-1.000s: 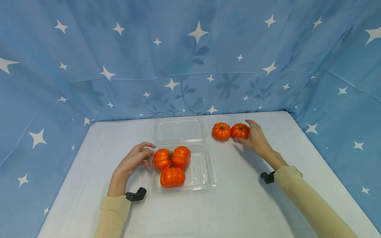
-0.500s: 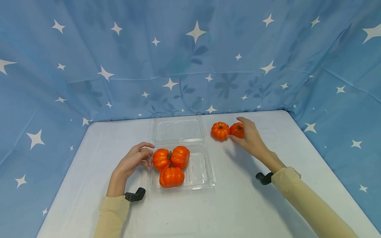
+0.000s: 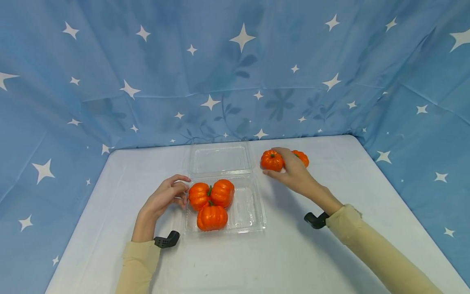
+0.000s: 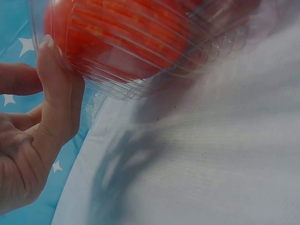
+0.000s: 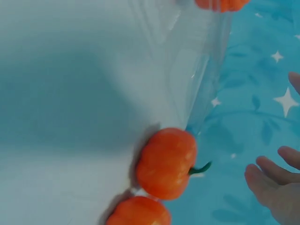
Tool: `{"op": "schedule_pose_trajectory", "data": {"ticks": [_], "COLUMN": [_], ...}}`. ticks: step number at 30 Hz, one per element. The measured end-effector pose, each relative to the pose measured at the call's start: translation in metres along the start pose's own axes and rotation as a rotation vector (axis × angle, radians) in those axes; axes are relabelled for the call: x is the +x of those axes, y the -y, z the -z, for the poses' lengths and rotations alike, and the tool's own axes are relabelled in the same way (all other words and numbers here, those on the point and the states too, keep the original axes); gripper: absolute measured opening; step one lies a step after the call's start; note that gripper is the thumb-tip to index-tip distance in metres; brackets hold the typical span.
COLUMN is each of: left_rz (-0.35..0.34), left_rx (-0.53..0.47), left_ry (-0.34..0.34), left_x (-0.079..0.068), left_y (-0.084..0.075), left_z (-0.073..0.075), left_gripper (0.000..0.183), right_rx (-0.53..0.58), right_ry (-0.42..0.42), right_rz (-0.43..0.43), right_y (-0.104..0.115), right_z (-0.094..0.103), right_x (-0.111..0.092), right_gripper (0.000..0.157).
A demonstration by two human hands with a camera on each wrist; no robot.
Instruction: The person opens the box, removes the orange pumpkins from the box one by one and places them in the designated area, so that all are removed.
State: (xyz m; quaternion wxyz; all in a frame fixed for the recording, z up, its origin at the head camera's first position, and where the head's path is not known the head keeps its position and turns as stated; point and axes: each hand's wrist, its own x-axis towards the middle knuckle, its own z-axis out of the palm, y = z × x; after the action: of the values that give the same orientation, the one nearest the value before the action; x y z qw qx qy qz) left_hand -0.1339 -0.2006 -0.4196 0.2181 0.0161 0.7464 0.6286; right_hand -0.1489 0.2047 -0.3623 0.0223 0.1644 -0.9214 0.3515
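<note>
Three small orange toy pumpkins (image 3: 212, 218) sit in the left part of a clear plastic clamshell box (image 3: 244, 212), whose lid (image 3: 220, 159) lies folded back behind it. Along the box's left side is my left hand (image 3: 166, 196); in the left wrist view a fingertip (image 4: 47, 44) touches the clear wall. My right hand (image 3: 295, 175) reaches over the table with thumb and fingers spread about a pumpkin (image 3: 270, 161) right of the lid. The right wrist view shows those fingers (image 5: 262, 185) apart from that pumpkin (image 5: 166, 164). Another pumpkin (image 3: 302, 158) is partly hidden behind the hand.
A white cloth covers the table (image 3: 227, 265). Blue star-patterned curtain (image 3: 235, 81) rises behind the table's back edge and at both sides. The right part of the box shows its bare ribbed floor.
My right hand has moved left, from around the right-hand loose pumpkin to the left-hand one. The left hand stays at the box, and the pumpkins keep their places.
</note>
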Motion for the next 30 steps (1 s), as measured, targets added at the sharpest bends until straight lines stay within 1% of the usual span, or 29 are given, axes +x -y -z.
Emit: {"op": "schedule_pose_trajectory", "data": {"ticks": [3, 8, 17, 23, 26, 30], "left_rz": [-0.002, -0.003, -0.004, -0.006, -0.004, 0.001], "left_rx": [0.001, 0.002, 0.009, 0.01, 0.012, 0.015], "left_ry": [0.001, 0.007, 0.006, 0.008, 0.009, 0.004], "left_x": [0.0, 0.0, 0.0, -0.001, -0.001, 0.0], "left_y": [0.001, 0.001, 0.001, 0.0, -0.001, -0.001], "left_z": [0.0, 0.0, 0.001, 0.001, 0.0, -0.001], "left_gripper": [0.039, 0.039, 0.038, 0.038, 0.038, 0.038], "right_rx": [0.009, 0.039, 0.055, 0.038, 0.03, 0.019], "right_ry": [0.056, 0.143, 0.327, 0.441, 0.48, 0.501], "right_rz": [-0.004, -0.041, -0.049, -0.049, -0.052, -0.044], "right_y": [0.01, 0.026, 0.052, 0.064, 0.067, 0.072], "right_z": [-0.003, -0.009, -0.022, -0.035, -0.041, -0.05], "right_x": [0.002, 0.005, 0.016, 0.023, 0.025, 0.026], "right_gripper": [0.078, 0.079, 0.069, 0.068, 0.069, 0.07]}}
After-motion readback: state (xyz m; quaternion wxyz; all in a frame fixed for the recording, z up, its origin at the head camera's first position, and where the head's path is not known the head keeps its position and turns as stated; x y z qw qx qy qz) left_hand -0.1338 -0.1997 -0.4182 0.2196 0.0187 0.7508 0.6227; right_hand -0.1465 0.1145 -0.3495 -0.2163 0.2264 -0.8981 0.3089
